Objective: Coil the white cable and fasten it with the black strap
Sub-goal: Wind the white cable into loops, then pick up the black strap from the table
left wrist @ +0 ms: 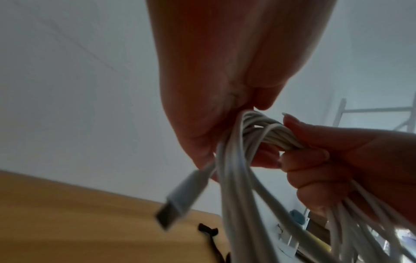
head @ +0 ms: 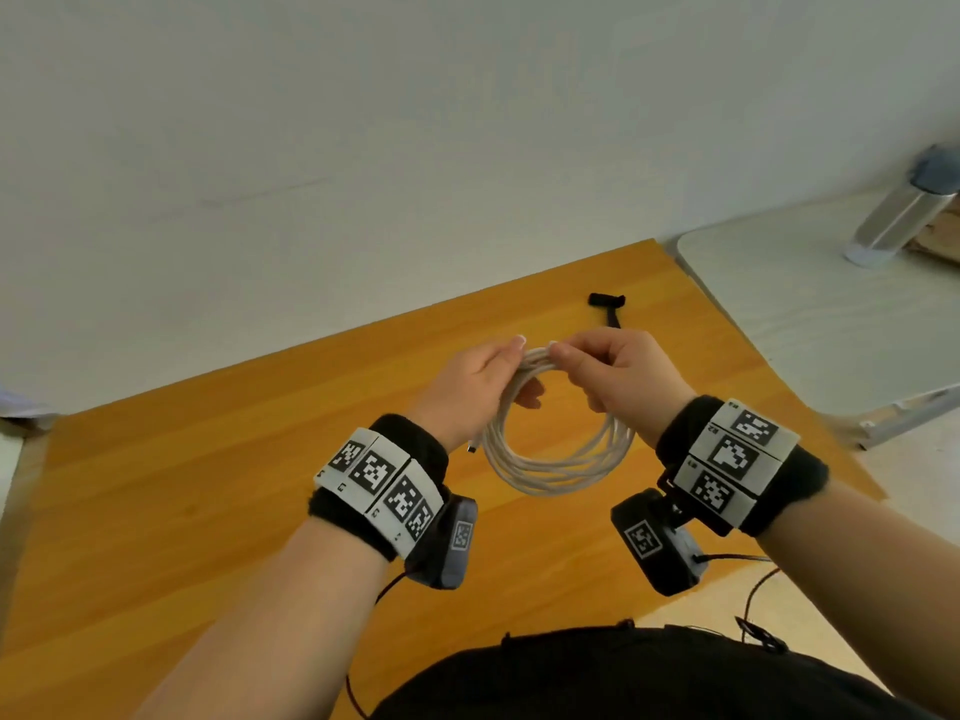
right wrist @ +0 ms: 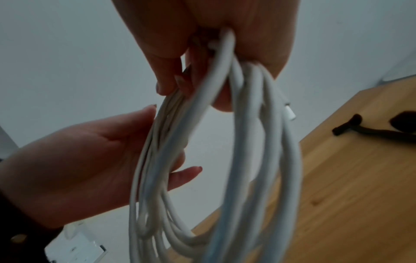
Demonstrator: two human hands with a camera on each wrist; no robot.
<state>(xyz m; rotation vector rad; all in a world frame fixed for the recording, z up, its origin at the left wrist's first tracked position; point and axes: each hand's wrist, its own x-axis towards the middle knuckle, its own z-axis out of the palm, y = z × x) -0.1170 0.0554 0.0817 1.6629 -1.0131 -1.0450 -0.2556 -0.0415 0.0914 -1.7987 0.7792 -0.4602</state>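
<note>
Above the wooden table (head: 208, 511), the left hand (head: 467, 392) and right hand (head: 628, 371) each pinch the top of the coiled white cable (head: 556, 459). Beyond them, the black strap (head: 607, 301) lies on the tabletop.

Head view: evenly lit, soft daylight, faint shadows on the orange wooden tabletop (head: 260, 485); edges bend (wide lens).
Left wrist view: dim, backlit by pale wall; left hand (left wrist: 225, 71) dark, white cable's metal-tipped plug (left wrist: 180, 201) blurred.
Right wrist view: coiled white cable (right wrist: 247, 142) motion-smeared, grainy.
</note>
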